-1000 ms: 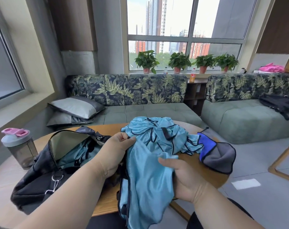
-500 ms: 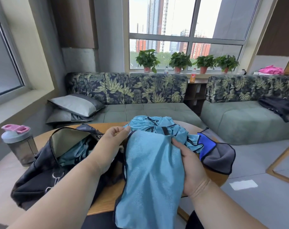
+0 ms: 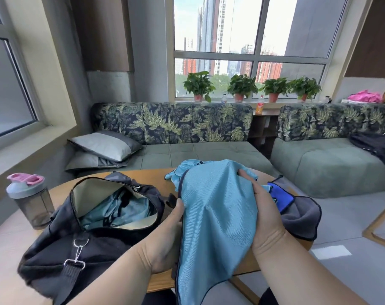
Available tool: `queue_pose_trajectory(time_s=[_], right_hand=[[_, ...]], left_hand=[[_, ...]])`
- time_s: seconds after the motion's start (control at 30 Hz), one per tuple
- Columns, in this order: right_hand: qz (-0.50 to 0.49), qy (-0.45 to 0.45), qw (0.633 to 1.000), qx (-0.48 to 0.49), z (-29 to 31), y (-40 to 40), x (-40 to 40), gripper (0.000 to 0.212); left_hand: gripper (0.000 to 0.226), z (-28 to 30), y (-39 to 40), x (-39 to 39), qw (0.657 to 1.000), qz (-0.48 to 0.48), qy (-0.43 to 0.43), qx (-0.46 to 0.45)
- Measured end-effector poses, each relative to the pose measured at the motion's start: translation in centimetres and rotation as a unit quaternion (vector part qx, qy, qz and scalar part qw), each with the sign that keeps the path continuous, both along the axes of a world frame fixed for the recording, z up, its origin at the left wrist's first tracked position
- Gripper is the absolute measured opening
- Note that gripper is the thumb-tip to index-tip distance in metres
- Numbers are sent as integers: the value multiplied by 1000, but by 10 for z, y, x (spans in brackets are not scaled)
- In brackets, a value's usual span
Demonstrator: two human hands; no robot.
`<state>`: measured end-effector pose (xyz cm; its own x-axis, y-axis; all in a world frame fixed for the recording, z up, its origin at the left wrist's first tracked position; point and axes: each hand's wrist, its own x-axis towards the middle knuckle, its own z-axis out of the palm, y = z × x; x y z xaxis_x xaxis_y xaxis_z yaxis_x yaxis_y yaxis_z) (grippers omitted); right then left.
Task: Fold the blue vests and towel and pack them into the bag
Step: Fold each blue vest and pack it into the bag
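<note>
A light blue vest [image 3: 218,219] hangs between my hands over the near edge of the round wooden table [image 3: 156,177]. My left hand [image 3: 165,236] grips its left edge low down. My right hand [image 3: 264,214] grips its right side, fingers curled over the top. More crumpled blue vest cloth [image 3: 182,170] lies behind it. The black bag [image 3: 61,249] sits open at the left, with blue cloth [image 3: 118,212] inside. A grey and blue towel [image 3: 297,214] lies on the table's right edge.
A shaker bottle with a pink lid [image 3: 30,199] stands at the table's left. Behind the table runs a leaf-print sofa [image 3: 174,128] with two grey cushions [image 3: 103,146]. A wooden frame [image 3: 380,225] stands on the floor at the right.
Both hands have lifted and spread the vest; the right hand rose to its upper right, the left hand dropped to its left edge. The vest now hangs smoother and wider.
</note>
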<state>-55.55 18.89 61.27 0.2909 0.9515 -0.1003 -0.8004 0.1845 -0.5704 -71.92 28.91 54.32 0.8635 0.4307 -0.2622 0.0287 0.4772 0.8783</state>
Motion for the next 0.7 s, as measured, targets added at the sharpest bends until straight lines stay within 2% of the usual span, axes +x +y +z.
queue_pose_trajectory(time_s=[0.1, 0.23, 0.33, 0.53, 0.7], right_hand=[[-4, -11, 1000, -15, 0, -2, 4, 52], [-8, -41, 998, -42, 1, -7, 16, 51], [-22, -72, 996, -54, 5, -11, 24, 50], [-24, -104, 994, -40, 2, -17, 42, 57], [74, -130, 986, -79, -37, -28, 34, 66]], left_hand=[[90, 2, -7, 6, 997, 74, -22, -17], [57, 4, -13, 9, 996, 71, -32, -39], [42, 5, -8, 6, 997, 63, -39, 9], [45, 15, 4, 5, 992, 122, -30, 3], [39, 25, 6, 7, 990, 142, 6, -21]])
